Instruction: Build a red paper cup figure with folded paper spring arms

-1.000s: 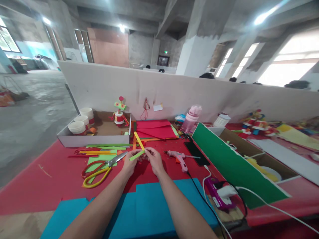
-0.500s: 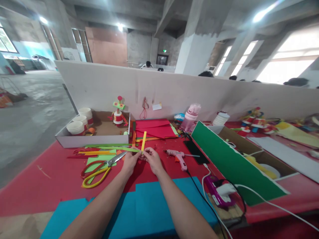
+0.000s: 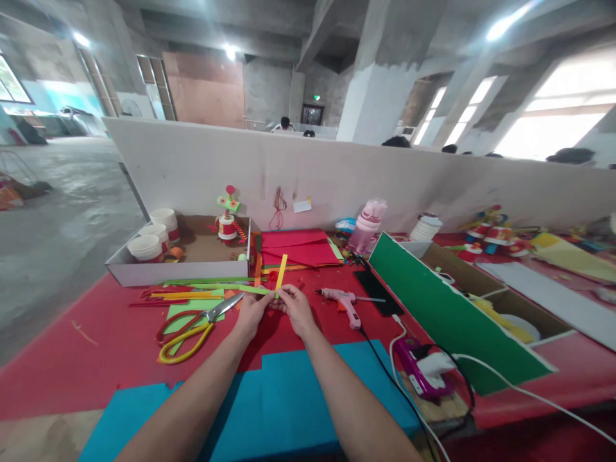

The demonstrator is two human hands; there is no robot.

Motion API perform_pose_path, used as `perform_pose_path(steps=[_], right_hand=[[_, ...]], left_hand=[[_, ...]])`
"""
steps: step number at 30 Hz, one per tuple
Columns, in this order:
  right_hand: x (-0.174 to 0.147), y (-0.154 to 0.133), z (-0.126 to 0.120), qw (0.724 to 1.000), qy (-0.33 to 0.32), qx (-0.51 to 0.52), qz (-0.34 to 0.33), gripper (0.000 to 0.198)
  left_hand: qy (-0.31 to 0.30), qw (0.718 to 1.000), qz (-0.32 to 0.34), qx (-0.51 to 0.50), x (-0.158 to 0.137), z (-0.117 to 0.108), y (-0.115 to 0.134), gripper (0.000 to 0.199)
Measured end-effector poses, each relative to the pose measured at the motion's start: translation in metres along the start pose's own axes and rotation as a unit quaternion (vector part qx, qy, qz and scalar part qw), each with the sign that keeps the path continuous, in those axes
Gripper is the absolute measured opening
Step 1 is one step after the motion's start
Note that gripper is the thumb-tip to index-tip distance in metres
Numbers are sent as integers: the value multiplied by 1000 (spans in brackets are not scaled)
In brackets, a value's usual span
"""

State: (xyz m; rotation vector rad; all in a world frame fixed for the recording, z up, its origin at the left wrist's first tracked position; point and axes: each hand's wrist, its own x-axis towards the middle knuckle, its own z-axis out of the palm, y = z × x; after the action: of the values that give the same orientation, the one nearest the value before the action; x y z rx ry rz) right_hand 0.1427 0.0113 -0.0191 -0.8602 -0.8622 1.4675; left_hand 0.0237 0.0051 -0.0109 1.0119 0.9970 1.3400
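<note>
My left hand (image 3: 252, 313) is closed on a light green paper strip (image 3: 253, 290) that points out to the left. My right hand (image 3: 294, 309) pinches the lower end of a yellow paper strip (image 3: 282, 269), which stands up and leans slightly right. The two strips meet between my fingertips; how they are joined there is too small to tell. Scissors (image 3: 212, 314) with red and yellow handles lie just left of my left hand. To the right of my right hand rests a pink glue gun (image 3: 342, 301).
A shallow box (image 3: 183, 273) holds paper cups (image 3: 145, 247) and a paper-cup figure (image 3: 228, 224). Red paper sheets (image 3: 298, 247) lie behind my hands, blue sheets (image 3: 308, 398) below my arms. Rightward are a phone (image 3: 380, 295), a purple power strip (image 3: 418, 369) with cables and a green-sided box (image 3: 447, 314).
The yellow strip's upper end has tipped slightly to the right between my fingers. Both hands stay in nearly the same place.
</note>
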Motion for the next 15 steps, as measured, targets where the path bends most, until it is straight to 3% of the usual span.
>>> perform_pose_path(steps=[7, 15], right_hand=[[1, 0, 1, 1000, 4, 12, -5, 36], [1, -1, -1, 1000, -5, -2, 6, 39]], left_hand=[[7, 1000, 28, -10, 0, 1, 1, 27], [27, 999, -20, 9, -1, 0, 2, 30]])
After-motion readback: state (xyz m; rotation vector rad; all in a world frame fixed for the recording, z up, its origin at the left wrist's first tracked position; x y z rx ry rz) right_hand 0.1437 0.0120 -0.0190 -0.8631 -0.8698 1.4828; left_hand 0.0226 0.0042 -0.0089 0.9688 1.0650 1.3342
